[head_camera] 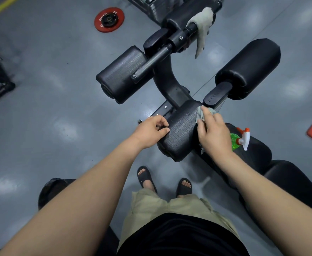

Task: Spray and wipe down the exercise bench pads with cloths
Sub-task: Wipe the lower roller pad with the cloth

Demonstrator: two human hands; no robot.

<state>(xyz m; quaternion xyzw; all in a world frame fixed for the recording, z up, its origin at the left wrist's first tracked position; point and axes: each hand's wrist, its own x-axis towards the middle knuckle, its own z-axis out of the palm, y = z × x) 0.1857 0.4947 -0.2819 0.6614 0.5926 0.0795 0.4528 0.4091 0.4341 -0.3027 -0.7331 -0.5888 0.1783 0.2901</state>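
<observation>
**Gym bench wipe-down, mid-wipe**

So the whole thing sits on a grey gym floor [50, 108], and the bench's long black seat pad [290, 178] runs off behind the right hand [212, 133], toward the person's right.

The near roller pad [181, 133] is the one getting cleaned and it sits right between the two hands. The left hand [151, 130] has its fingers and thumb curled onto that pad's end and grips the edge. The right hand lies on the pad's other side with the fingers laid out fairly flat, pressing a grey cloth [200, 112] onto the vinyl. The cloth pokes out past the fingertips and a bit shows under the heel of the palm too.

Beyond the hands are two more rollers: the left roller pad [120, 74] ahead of the left hand, and the right roller pad [249, 67] ahead of the right hand.

Further out from the right hand's fingertips, a second cloth [203, 26] hangs draped over a black bar on the frame.

A red weight plate [109, 19] lies flat on the floor, well out past the left hand.

The spray bottle [239, 140], green with a white and red trigger, rests on the seat pad just beside the right wrist, on its outer side.
</observation>
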